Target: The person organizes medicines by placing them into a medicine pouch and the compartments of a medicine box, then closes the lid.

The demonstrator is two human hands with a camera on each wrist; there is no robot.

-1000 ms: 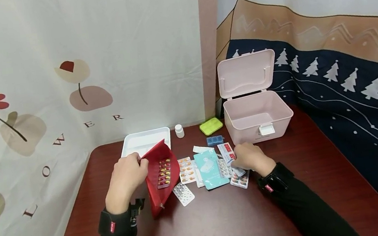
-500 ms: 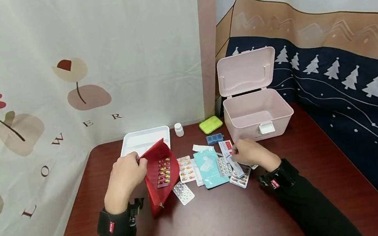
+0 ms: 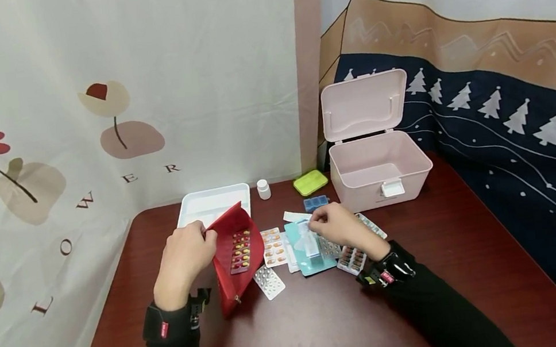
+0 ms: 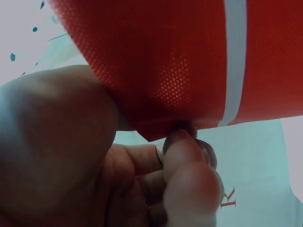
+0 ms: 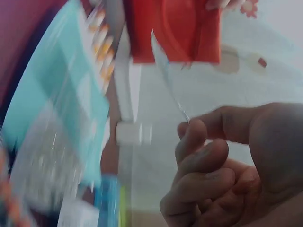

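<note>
The red pouch stood gaping toward the table's left edge, one capsule blister pack apparently inside. An orange-capsule pack and silver pack lay outside, so the work looked barely begun. The left hand pinched the pouch's top corner; the right hand, apart from it, pinched a thin packet above the teal packet.

- Head: looked forward and down from the near side of the red pouch, far enough back to take in most of the table around it.
- Left wrist: sat very close to the red pouch, facing its fabric, the curtain behind it.
- Right wrist: looked from right of the red pouch, turned sideways.
- Head and right wrist shared the red pouch and the white bottle beyond it.
</note>
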